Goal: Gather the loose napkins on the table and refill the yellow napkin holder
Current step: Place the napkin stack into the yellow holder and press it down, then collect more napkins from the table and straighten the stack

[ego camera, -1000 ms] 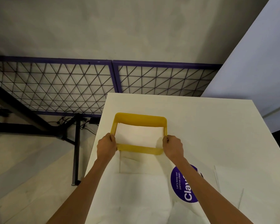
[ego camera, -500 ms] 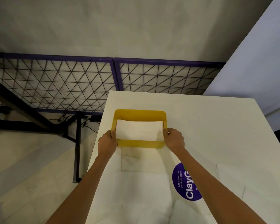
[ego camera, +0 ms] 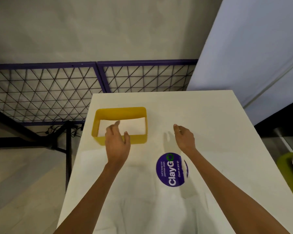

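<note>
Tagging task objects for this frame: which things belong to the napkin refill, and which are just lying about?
Job: yellow napkin holder, napkins inside it, loose napkins on the table, left hand, right hand, both empty.
Just there: purple ClayGo sticker, purple wire fence, floor cables.

Yellow rectangular plastic napkin holder [ego camera: 120, 113], open-topped, upright, on far left part of white surface [ego camera: 201, 115], close to its left edge. Inside it a flat stack of white paper napkins [ego camera: 135, 126], lying below the rim. Loose white paper napkins [ego camera: 139, 200] spread flat and overlapping on near part of surface, just in front of holder; edges faint, count unclear.
</note>
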`<state>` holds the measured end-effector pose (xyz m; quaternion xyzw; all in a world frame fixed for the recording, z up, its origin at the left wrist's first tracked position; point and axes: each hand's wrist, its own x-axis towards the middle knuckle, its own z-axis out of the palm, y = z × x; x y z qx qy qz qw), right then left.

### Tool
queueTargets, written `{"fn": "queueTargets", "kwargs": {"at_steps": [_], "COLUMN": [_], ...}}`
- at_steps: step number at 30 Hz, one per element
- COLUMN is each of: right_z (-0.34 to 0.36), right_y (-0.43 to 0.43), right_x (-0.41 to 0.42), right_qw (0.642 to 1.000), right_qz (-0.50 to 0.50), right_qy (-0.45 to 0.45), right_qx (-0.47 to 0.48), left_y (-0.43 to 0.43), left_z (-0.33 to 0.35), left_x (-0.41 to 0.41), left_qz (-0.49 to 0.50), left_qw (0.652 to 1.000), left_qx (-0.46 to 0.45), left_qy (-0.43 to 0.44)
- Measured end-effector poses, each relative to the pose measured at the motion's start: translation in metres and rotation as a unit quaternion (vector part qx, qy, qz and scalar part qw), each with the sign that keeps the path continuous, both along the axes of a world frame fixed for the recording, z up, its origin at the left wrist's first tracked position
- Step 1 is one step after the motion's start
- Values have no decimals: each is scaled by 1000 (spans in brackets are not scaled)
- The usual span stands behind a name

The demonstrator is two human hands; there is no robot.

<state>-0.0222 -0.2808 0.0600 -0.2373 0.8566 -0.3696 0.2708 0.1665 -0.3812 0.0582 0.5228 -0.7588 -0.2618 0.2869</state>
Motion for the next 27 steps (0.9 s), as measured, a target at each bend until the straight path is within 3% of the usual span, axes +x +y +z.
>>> {"fn": "queueTargets", "kwargs": {"at_steps": [9,15,21,27], "right_z": [-4,-21,-41,-55], "right_y": [125,191,236,262], "right_x": [-92,-142,-166,-176], "right_qw": [997,993,986,982], "right_qz": [-50,-78,-111,-125], "right_qy": [-48,-87,-118,-136], "right_qx": [-30,-35,-41,-48], "left_y": [127,204,257,291], "left_z": [-33,-53,-68,-72], "left_x": [-83,-138,-179,-205], "left_qz": [-144,-191,-190,-141], "left_qw": [980,962,949,933], "left_qx": [124,174,211,166], "left_qy": [-64,-84,-138,-288]}}
